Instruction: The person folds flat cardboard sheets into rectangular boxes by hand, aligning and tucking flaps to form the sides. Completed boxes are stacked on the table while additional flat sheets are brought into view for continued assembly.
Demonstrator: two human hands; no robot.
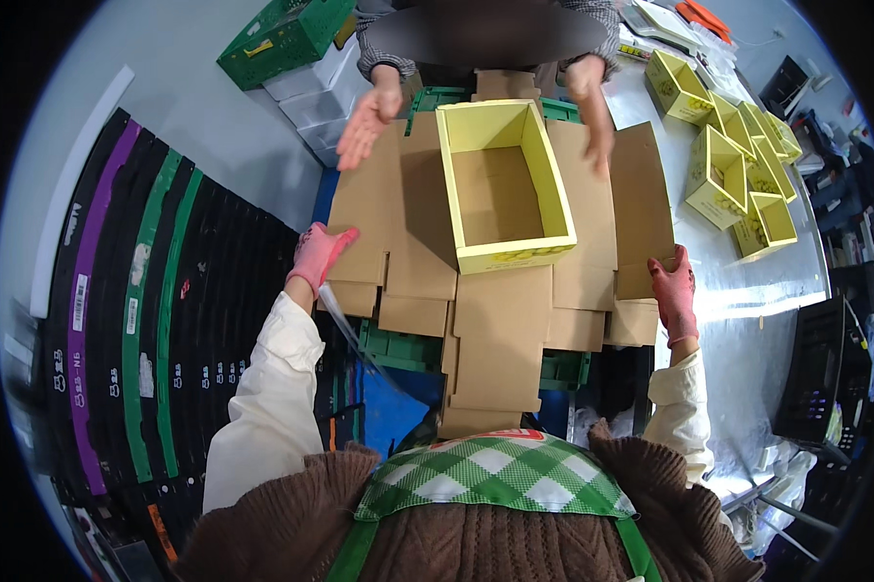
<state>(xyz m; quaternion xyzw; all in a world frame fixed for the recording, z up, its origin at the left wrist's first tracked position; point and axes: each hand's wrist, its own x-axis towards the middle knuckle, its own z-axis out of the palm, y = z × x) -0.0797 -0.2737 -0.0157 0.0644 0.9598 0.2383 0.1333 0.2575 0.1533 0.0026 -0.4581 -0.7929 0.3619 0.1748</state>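
A yellow open-topped box (565, 209) with a brown inside stands on flattened cardboard (500, 335) in front of me. My left hand (321, 256), in a pink glove, is at the cardboard's left edge, its fingers closed over the rim. On the other side my right hand (677, 296), also pink-gloved, grips the outer edge of a raised cardboard flap (643, 204). Across from me, a co-worker's bare left-side hand (367, 121) and right-side hand (594, 121) are spread above the cardboard, apart from the box; the latter is blurred.
Several small yellow boxes (716, 175) sit on the metal table (738, 291) at right. Green crates (403, 347) show beneath the cardboard. Stacked black, green and purple trays (136, 320) line the left. A green crate (287, 44) tops white boxes (316, 92) at far left.
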